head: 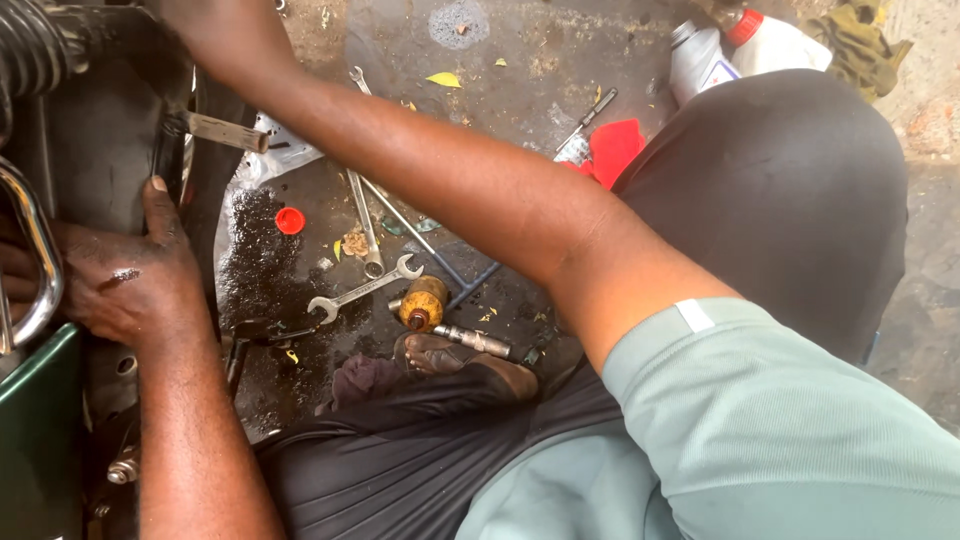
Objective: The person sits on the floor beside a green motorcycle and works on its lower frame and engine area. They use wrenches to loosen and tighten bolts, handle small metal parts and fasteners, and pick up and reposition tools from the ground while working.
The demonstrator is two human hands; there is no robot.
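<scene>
The motorbike (90,150) fills the 9 o'clock side, dark bodywork with a chrome bar (35,250) curving down its edge and a green panel (35,430) below. The person sits low on the oily floor (500,60), dark trousers spreading from 3 o'clock to 6 o'clock.

The left hand (125,275) lies flat against the bike's dark panel, fingers spread open, thumb pointing to 12 o'clock, gripping nothing; the chrome bar is just at 9 o'clock of it. The right arm crosses from 4 o'clock up to 11 o'clock, and the right hand runs out of view at the top edge, so I cannot tell what it holds. A metal peg (225,132) juts from the bike just under that forearm, at 1 o'clock of the left hand.

On the floor, a white bottle (740,50) stands at 1 o'clock, a red rag (612,148) beneath it. Near the centre lie a spanner (362,292), a longer wrench (365,225), and a yellow-handled tool (422,303) by the foot. A small red cap (290,220) sits well apart at 3 o'clock of the left hand.
</scene>
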